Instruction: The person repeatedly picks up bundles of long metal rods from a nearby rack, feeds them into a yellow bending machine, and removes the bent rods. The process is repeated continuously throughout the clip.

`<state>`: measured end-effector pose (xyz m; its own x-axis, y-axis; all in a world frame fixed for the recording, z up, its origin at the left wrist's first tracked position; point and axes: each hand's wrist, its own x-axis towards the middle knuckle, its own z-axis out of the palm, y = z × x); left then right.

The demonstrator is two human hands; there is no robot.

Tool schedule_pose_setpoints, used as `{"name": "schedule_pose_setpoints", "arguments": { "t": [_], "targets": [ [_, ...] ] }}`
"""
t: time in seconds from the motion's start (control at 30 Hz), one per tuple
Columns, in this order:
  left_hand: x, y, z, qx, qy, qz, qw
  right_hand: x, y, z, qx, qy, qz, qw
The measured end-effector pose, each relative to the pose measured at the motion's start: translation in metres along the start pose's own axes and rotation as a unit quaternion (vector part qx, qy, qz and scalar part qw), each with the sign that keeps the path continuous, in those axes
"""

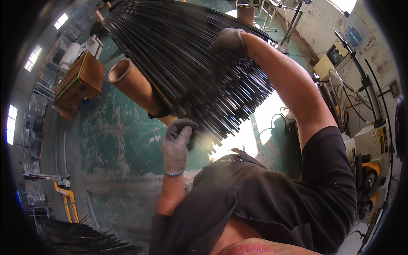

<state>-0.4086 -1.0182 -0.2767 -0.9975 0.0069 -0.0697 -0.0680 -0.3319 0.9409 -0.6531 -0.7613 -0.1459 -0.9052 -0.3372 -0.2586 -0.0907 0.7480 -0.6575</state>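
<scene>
A large stack of long, thin black rods or tubes (178, 47) stretches away in front of me, with its shiny, uneven ends facing my body. My left hand (177, 148), in a grey coated knit glove, is at the stack's near left corner. Its fingers are curled beside the rod ends, and what lies inside them is hidden. Across the top right of the stack reaches my right hand (229, 42), gloved alike. Its fingers point down at the rods, and whether they grip any cannot be made out.
A brown cardboard tube (137, 87) slants beside the stack's left side; another brown tube (245, 14) stands at its far right. A wooden cabinet (79, 81) is at left. More black rods (86, 237) lie at lower left near a yellow pallet-jack-like frame (67, 199). Machinery (371, 143) lines the right.
</scene>
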Motion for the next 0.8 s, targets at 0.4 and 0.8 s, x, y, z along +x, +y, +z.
{"name": "schedule_pose_setpoints", "arguments": {
  "t": [0.4, 0.8],
  "targets": [
    [0.002, 0.029, 0.031, 0.005, -0.069, -0.009, 0.998, -0.005, 0.01, 0.008, 0.084, 0.037, 0.07, 0.993],
    [0.025, 0.045, 0.043, -0.012, -0.154, -0.065, 0.986, -0.286, 0.086, 0.023, 0.101, -0.006, 0.233, 0.967]
  ]
}}
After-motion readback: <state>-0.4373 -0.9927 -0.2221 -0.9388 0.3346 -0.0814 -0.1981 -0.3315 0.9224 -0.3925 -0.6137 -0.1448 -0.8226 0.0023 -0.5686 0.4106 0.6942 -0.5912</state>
